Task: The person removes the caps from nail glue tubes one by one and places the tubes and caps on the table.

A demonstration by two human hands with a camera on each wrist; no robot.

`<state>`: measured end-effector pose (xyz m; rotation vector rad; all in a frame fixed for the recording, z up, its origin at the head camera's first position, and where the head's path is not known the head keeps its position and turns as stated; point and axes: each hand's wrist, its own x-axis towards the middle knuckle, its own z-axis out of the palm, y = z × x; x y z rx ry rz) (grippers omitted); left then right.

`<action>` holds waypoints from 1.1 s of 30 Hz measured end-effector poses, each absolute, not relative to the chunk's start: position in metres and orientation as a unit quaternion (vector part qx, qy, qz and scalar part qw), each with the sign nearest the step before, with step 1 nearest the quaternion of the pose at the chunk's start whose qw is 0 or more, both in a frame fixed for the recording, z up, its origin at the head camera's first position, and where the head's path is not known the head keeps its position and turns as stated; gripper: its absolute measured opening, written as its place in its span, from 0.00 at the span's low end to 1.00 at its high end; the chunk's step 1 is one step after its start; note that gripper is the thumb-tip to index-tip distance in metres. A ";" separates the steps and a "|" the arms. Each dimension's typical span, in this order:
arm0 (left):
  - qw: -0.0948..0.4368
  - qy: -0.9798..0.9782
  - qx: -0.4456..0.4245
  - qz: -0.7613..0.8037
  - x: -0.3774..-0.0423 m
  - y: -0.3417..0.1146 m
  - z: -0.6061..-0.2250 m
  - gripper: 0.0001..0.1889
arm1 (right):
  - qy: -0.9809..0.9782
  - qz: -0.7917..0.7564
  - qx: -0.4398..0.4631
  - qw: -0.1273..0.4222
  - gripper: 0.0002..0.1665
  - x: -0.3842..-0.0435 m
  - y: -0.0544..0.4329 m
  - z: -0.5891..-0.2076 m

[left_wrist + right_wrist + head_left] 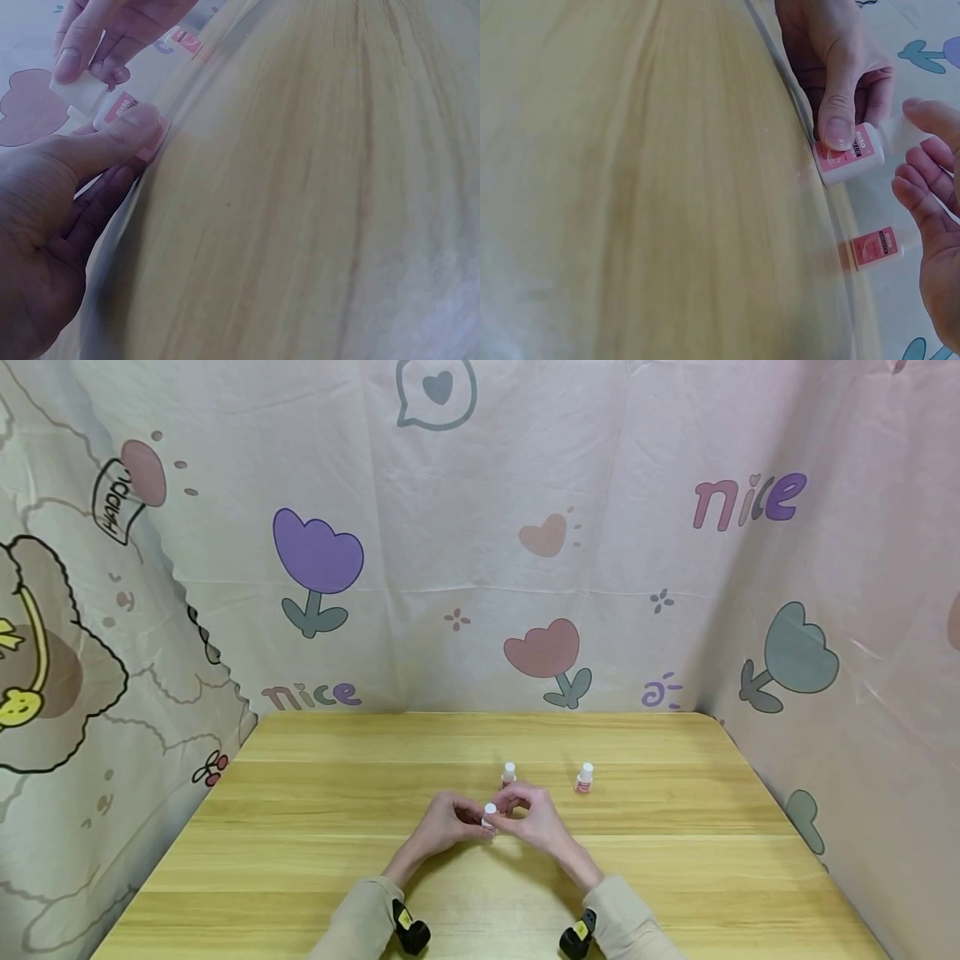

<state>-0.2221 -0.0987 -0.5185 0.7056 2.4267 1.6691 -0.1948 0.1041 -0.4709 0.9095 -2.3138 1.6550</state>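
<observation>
A small white bottle with a pink label [868, 142] stands upright on the table between my hands. My left hand [444, 824] holds its body, the thumb lying across the label in the right wrist view. At the top, my right hand [536, 818] pinches the white cap [81, 91] between thumb and fingers. The cap still appears to be on the bottle's neck; whether it is loose I cannot tell. Just behind the hands is a second similar bottle [509, 772], its lower part hidden by the right hand.
A third bottle of the same kind [584, 779] stands farther right on the wooden table [337, 793]. Fabric curtains [450, 568] printed with flowers close off the back and both sides. Each wrist carries a black strapped camera [411, 931].
</observation>
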 end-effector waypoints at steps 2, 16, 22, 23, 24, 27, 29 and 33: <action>0.057 0.800 0.231 0.550 -0.222 -0.098 -0.518 0.08 | -0.770 0.553 0.309 0.080 0.08 -0.195 0.104 -0.472; 0.055 0.802 0.232 0.548 -0.222 -0.099 -0.519 0.09 | -0.768 0.547 0.325 0.068 0.11 -0.195 0.104 -0.471; 0.056 0.801 0.232 0.549 -0.222 -0.098 -0.518 0.08 | -0.773 0.546 0.312 0.076 0.11 -0.195 0.104 -0.472; 0.056 0.801 0.232 0.549 -0.222 -0.098 -0.518 0.08 | -0.773 0.547 0.313 0.078 0.11 -0.195 0.104 -0.472; 0.056 0.801 0.232 0.549 -0.222 -0.098 -0.518 0.08 | -0.771 0.547 0.315 0.080 0.10 -0.195 0.104 -0.472; 0.055 0.802 0.231 0.548 -0.222 -0.098 -0.518 0.08 | -0.766 0.548 0.324 0.087 0.10 -0.196 0.104 -0.473; 0.055 0.802 0.231 0.548 -0.222 -0.098 -0.519 0.08 | -0.762 0.547 0.334 0.094 0.09 -0.196 0.104 -0.474; 0.057 0.801 0.232 0.549 -0.223 -0.098 -0.519 0.08 | -0.755 0.546 0.349 0.100 0.09 -0.197 0.104 -0.475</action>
